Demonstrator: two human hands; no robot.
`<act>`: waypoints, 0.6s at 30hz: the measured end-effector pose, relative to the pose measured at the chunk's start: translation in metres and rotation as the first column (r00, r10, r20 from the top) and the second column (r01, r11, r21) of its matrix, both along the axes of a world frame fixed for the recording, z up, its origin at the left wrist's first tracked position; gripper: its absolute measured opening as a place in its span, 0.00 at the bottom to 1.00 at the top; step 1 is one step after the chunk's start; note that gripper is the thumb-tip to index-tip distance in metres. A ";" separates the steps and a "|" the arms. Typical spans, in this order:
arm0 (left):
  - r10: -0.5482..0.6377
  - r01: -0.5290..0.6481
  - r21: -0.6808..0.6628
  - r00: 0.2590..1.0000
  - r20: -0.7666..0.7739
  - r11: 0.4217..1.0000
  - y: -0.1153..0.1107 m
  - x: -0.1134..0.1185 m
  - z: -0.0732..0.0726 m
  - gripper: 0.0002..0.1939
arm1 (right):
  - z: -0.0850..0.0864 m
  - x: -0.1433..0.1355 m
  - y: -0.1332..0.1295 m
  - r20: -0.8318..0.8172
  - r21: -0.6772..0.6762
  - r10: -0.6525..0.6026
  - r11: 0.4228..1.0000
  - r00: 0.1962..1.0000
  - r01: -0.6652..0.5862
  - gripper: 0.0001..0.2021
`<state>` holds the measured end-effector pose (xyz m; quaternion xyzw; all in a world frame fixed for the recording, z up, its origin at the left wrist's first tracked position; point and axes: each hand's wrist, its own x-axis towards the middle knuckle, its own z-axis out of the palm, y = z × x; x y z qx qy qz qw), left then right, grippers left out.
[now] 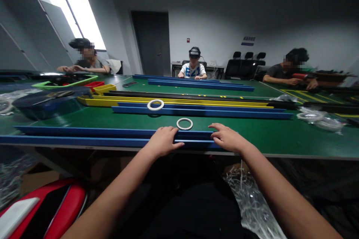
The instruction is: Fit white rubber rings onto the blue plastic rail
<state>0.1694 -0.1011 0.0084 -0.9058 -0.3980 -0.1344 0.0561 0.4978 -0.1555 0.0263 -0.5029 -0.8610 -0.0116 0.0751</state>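
A long blue channel (84, 136) lies along the front edge of the green table. My left hand (164, 141) rests over it with the thumb apart from the fingers. At the channel's right end is my right hand (227, 137), its fingers spread and touching or just above the blue rim. Neither hand is wrapped round anything. Just beyond the channel, between the hands, a white ring of tape (184, 124) lies flat. A second white ring (155, 105) sits on another blue channel (202, 111) farther back.
Yellow strips (101, 101) and black strips lie behind the second blue channel. At the left are a green tray (66, 83), red and yellow bins and a dark round object. Plastic-wrapped rings (322, 118) lie at the right. Three people sit around the table.
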 end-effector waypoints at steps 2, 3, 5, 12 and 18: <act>-0.033 0.033 -0.004 0.999 0.004 0.999 -0.007 0.032 0.000 0.34 | 0.000 0.003 0.003 0.035 0.017 0.031 0.999 0.999 -0.032 0.18; -0.025 0.025 -0.007 1.000 0.002 1.000 -0.010 0.048 -0.001 0.35 | 0.000 0.005 0.003 0.049 0.020 0.046 0.999 0.998 -0.047 0.19; -0.012 0.012 -0.024 1.000 -0.005 1.000 -0.014 0.078 -0.002 0.36 | 0.000 0.008 0.004 0.071 0.015 0.079 0.997 0.994 -0.081 0.21; -0.030 0.030 -0.026 0.999 0.019 0.999 -0.013 0.118 -0.006 0.38 | -0.002 0.007 0.006 0.100 0.009 0.135 0.991 0.986 -0.137 0.21; -0.061 0.060 -0.018 0.998 -0.018 0.998 -0.011 0.114 -0.004 0.39 | -0.001 0.007 0.007 0.137 -0.006 0.104 0.995 0.985 -0.104 0.24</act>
